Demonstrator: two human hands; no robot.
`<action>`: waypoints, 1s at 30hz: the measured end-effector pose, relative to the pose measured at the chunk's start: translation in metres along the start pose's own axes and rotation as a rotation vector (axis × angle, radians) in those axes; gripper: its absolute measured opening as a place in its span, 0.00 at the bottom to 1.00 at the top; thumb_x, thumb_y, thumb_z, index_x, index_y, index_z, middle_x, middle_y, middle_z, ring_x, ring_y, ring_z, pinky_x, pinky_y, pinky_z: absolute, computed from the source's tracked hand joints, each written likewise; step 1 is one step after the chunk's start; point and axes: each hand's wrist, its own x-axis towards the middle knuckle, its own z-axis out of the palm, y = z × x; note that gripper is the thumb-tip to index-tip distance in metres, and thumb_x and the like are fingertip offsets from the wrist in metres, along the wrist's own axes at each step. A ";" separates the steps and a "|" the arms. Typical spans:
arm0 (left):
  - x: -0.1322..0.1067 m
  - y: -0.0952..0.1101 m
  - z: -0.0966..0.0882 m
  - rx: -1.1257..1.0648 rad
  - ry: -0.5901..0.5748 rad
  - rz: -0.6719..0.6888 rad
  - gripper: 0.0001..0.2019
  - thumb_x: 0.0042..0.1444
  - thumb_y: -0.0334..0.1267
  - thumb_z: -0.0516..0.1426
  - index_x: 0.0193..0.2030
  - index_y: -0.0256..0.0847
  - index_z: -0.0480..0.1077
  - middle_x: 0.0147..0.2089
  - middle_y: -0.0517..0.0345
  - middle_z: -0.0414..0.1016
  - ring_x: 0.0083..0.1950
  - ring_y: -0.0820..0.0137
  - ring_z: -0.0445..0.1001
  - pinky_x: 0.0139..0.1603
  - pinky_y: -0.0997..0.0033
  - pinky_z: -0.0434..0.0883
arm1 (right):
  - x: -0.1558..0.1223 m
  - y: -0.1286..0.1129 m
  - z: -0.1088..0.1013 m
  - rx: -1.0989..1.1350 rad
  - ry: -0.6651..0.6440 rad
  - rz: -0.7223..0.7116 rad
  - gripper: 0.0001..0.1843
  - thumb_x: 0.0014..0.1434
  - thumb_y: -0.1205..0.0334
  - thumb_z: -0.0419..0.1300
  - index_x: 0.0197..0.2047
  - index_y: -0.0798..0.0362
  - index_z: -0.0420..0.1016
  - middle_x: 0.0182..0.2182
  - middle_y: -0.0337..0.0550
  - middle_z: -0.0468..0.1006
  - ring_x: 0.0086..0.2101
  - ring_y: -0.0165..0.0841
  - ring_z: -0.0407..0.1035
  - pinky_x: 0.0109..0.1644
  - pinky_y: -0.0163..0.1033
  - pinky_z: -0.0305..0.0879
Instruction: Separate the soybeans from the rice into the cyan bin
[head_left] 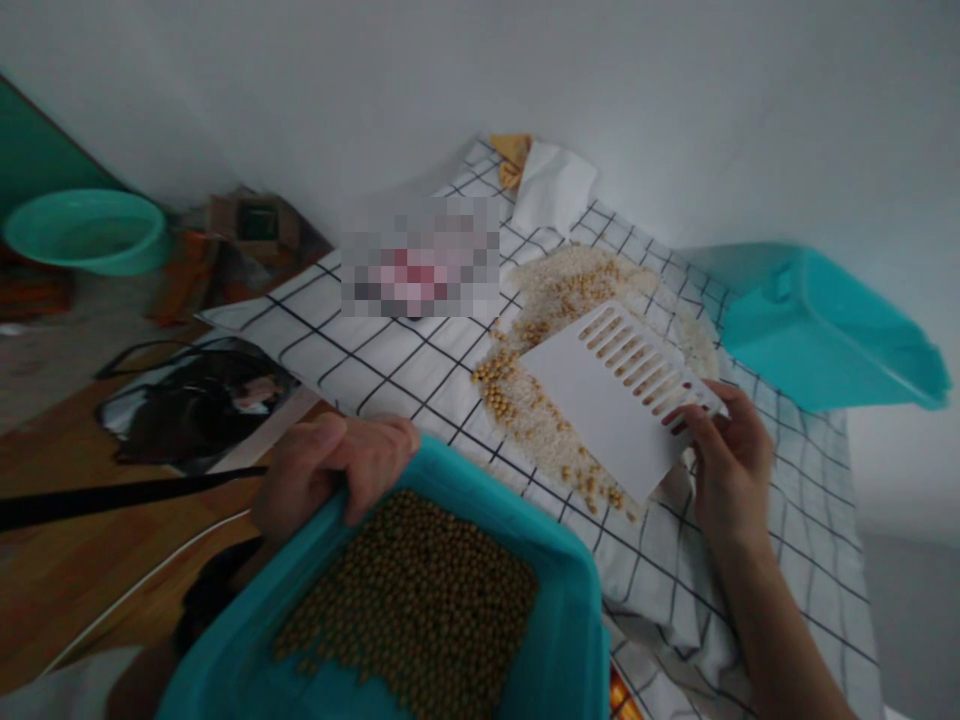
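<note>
My left hand [345, 460] is wrapped round the rim of a teal plastic bin [562, 600] at the lower middle. Inside the bin lies a layer of soybeans [442, 590]. My right hand [727, 460] grips the slotted end of a flat white plastic scraper [592, 400]. The scraper slants over a spread of rice [540, 440] mixed with yellow soybeans [495, 390] on the tablecloth. Whether its lower edge touches the cloth I cannot tell.
A second teal bin [780, 340] stands at the checked tablecloth's [352, 350] right side. White paper [555, 185] lies at the back corner by the wall, near a blurred-out patch. On the floor at left are a green basin [135, 240] and a black bag [202, 400].
</note>
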 end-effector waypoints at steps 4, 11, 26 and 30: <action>0.001 0.000 0.002 0.002 0.014 0.019 0.35 0.76 0.44 0.34 0.18 0.40 0.63 0.13 0.61 0.64 0.15 0.72 0.63 0.31 0.61 0.66 | -0.001 -0.004 0.000 0.005 -0.003 -0.028 0.09 0.63 0.60 0.69 0.46 0.48 0.78 0.29 0.36 0.80 0.28 0.30 0.73 0.34 0.34 0.68; -0.001 -0.002 0.001 0.019 0.013 0.033 0.35 0.75 0.44 0.34 0.17 0.41 0.62 0.13 0.60 0.64 0.14 0.71 0.63 0.30 0.60 0.66 | -0.004 -0.008 0.002 -0.007 -0.003 -0.075 0.08 0.63 0.61 0.69 0.46 0.48 0.78 0.28 0.36 0.80 0.27 0.30 0.73 0.34 0.35 0.67; 0.002 -0.001 0.000 0.002 -0.004 0.015 0.35 0.76 0.44 0.34 0.18 0.39 0.62 0.14 0.64 0.65 0.16 0.74 0.64 0.33 0.63 0.68 | -0.002 -0.004 0.001 0.022 0.021 -0.012 0.10 0.61 0.60 0.70 0.46 0.48 0.79 0.28 0.36 0.79 0.27 0.29 0.72 0.34 0.34 0.66; 0.000 -0.003 0.001 -0.014 0.003 0.017 0.35 0.77 0.44 0.34 0.19 0.39 0.63 0.15 0.64 0.65 0.17 0.75 0.64 0.33 0.63 0.67 | 0.000 -0.002 0.000 0.042 0.003 -0.002 0.09 0.61 0.60 0.70 0.46 0.48 0.79 0.28 0.36 0.79 0.28 0.29 0.72 0.34 0.33 0.66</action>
